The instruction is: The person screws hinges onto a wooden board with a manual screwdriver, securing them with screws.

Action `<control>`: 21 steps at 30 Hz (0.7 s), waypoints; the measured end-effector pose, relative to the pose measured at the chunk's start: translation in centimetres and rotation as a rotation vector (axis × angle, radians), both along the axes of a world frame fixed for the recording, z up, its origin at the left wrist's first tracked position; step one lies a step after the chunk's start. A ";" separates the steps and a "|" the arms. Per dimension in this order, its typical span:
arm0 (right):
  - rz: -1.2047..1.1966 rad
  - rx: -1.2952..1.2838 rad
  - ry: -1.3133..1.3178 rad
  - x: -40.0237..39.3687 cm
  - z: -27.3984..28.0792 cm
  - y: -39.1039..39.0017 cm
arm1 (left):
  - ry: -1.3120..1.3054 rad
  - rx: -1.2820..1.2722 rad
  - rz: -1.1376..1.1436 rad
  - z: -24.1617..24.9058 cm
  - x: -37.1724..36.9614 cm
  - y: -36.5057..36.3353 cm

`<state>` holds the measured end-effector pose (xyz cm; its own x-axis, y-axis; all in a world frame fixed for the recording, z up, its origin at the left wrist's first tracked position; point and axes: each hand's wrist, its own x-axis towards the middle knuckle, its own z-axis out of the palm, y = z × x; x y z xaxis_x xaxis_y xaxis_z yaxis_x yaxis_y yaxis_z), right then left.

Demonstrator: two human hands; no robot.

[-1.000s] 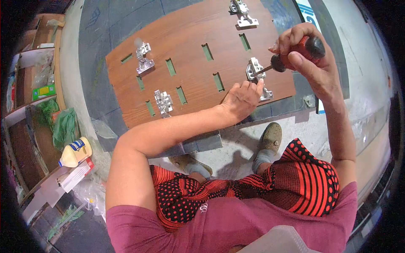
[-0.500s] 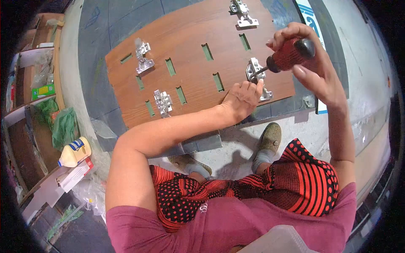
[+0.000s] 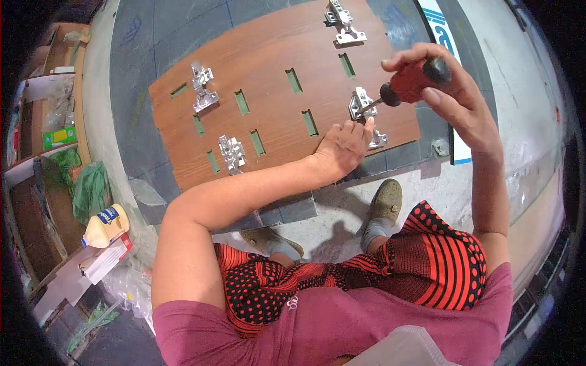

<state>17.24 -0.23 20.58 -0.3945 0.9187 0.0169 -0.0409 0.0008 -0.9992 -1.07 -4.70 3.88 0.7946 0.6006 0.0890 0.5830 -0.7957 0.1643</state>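
Note:
A brown wooden panel (image 3: pixel 268 61) with several green slots lies on a dark grey surface. Metal cabinet hinges sit on it: one at the right (image 3: pixel 361 110), one at the top (image 3: pixel 342 21), one at the left (image 3: pixel 202 86) and one near the front edge (image 3: pixel 231 153). My right hand (image 3: pixel 452 91) grips a red and black screwdriver (image 3: pixel 412 82), its tip on the right hinge. My left hand (image 3: pixel 345 146) rests on the panel with its fingertips pressed against that same hinge.
My feet in grey shoes (image 3: pixel 386 204) stand on the pale floor below the panel. At the left are wooden shelves, a green bag (image 3: pixel 90 189), a yellow bottle (image 3: pixel 104 226) and a white box (image 3: pixel 107 259). A blue and white sign (image 3: pixel 448 36) lies at the right.
My right hand has re-gripped and turned the screwdriver on the right hinge. My left hand stays on the hinge. The view has shifted slightly.

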 end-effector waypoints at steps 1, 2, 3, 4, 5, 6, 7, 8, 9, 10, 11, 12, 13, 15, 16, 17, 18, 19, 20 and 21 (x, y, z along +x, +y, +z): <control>0.020 0.054 -0.128 0.5 -0.4 0.3 | 0.024 -0.007 0.007 0.2 0.0 -0.1; 0.040 0.107 -0.255 0.8 -0.7 0.4 | 0.048 -0.014 0.014 0.4 0.1 -0.1; 0.037 0.109 -0.256 0.8 -0.9 0.5 | 0.047 -0.012 0.012 0.5 0.1 -0.1; 0.064 0.186 -0.220 0.8 -1.0 0.6 | 0.081 -0.032 0.005 0.7 0.1 0.0; 0.092 0.260 -0.183 0.8 -1.1 0.5 | 0.115 -0.055 -0.001 0.8 0.1 0.0; 0.091 0.259 -0.183 0.9 -1.0 0.5 | 0.116 -0.056 -0.002 0.5 0.1 0.0; 0.113 0.202 -0.098 1.0 -0.8 0.6 | 0.077 -0.028 -0.011 0.3 0.0 0.0; 0.135 0.145 -0.014 1.1 -0.6 0.6 | 0.038 0.000 -0.020 0.1 -0.1 0.0; 0.137 0.146 -0.015 1.2 -0.6 0.6 | 0.036 0.001 -0.018 0.1 -0.1 0.0; 0.148 0.095 -0.045 1.4 -0.5 0.5 | 0.032 -0.009 -0.017 0.2 -0.1 0.0; 0.158 0.045 -0.075 1.5 -0.5 0.5 | 0.029 -0.019 -0.016 0.3 -0.1 0.0; 0.190 0.103 -0.131 1.8 -0.8 0.9 | 0.029 -0.019 -0.016 0.5 -0.1 -0.1; 0.190 0.104 -0.131 1.8 -1.0 0.9 | 0.061 -0.007 -0.012 0.7 -0.1 -0.1; 0.099 0.212 -0.216 1.5 -1.0 0.9 | 0.093 0.011 -0.012 0.9 -0.1 -0.1; 0.096 0.213 -0.215 1.4 -1.1 0.9 | 0.039 0.013 -0.006 0.9 -0.1 -0.1; 0.063 0.167 -0.089 1.4 -1.2 0.8 | -0.017 0.015 0.000 0.8 -0.2 -0.1; 0.032 0.120 0.036 1.3 -1.3 0.7 | -0.017 0.015 0.000 0.6 -0.1 -0.1; 0.034 0.119 0.035 1.0 -1.2 0.6 | -0.014 0.014 0.007 0.3 -0.1 -0.1; 0.045 0.121 0.094 0.7 -1.2 0.5 | -0.011 0.011 0.015 0.1 -0.1 -0.2; 0.056 0.123 0.151 0.5 -1.1 0.4 | -0.012 0.008 0.018 0.1 0.0 -0.2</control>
